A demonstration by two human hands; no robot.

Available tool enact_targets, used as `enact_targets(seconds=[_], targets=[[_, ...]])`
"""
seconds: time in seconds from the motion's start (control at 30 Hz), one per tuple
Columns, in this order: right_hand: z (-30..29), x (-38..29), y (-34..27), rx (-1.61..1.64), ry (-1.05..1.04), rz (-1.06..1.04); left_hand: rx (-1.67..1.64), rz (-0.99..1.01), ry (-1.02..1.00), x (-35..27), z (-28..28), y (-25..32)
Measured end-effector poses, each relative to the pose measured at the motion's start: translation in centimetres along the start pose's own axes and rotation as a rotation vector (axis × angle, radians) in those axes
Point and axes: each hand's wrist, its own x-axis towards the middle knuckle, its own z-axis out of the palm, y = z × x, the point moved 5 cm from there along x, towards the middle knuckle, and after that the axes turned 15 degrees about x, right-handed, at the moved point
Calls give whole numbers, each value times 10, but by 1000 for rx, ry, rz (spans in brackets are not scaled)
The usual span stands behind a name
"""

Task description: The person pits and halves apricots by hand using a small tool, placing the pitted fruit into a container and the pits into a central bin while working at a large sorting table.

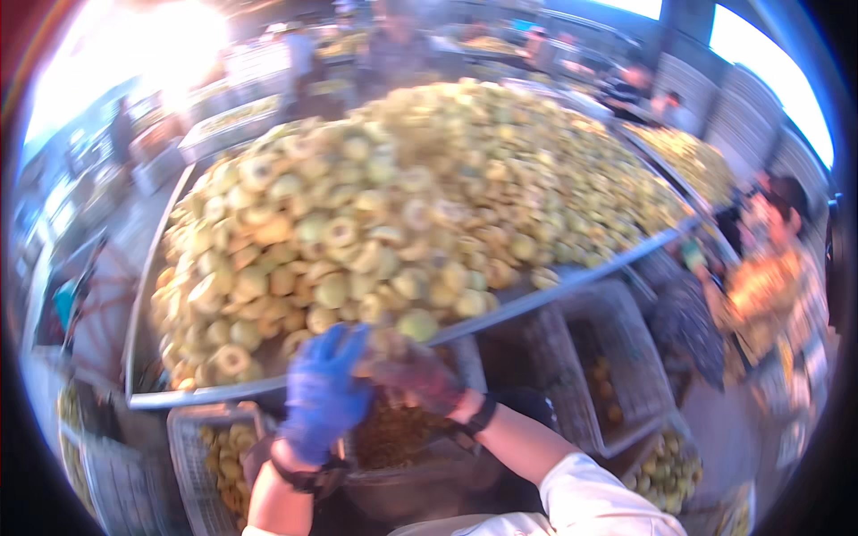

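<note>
A large heap of pale yellow-green fruit halves (375,241), many hollowed, covers a metal-rimmed table (536,295) before me. My left hand (325,395), in a blue glove, is raised at the near edge of the heap with its fingers spread. Close to its right is my right hand (422,378), in a dark reddish glove, with its fingers bent around something pale and blurred, perhaps a piece of fruit. Blur hides the exact contact. Below both hands is a container of brownish scraps (395,435). A rounder green fruit (417,324) lies just beyond my right hand.
A plastic crate of fruit pieces (184,455) stands at lower left. Grey crates (630,429) and a crate of greenish fruit (667,469) are at right. A co-worker (771,281) is beside the table's right end. Other people and heaps are behind.
</note>
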Motion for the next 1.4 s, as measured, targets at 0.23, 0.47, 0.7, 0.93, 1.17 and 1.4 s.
enact_targets(seconds=[0.23, 0.47, 0.7, 0.93, 1.17, 1.4], targets=[[-15, 1, 2, -57, 122, -111, -1458, -501, -74, -12, 16, -18], [-14, 2, 4, -665, 180, -621, -1534, -403, -67, -17, 123, -9], [-50, 25, 49, -405, 269, -508, -1426, -799, -177, -30, 116, -16], [-98, 17, 72, -530, 308, -351, -1326, -649, 183, -38, 121, -16], [-97, 14, 91, -490, 267, -280, -898, -582, 141, -58, 118, -18], [-104, 17, 85, -879, 319, -41, -1881, -620, 174, -32, 139, 2]])
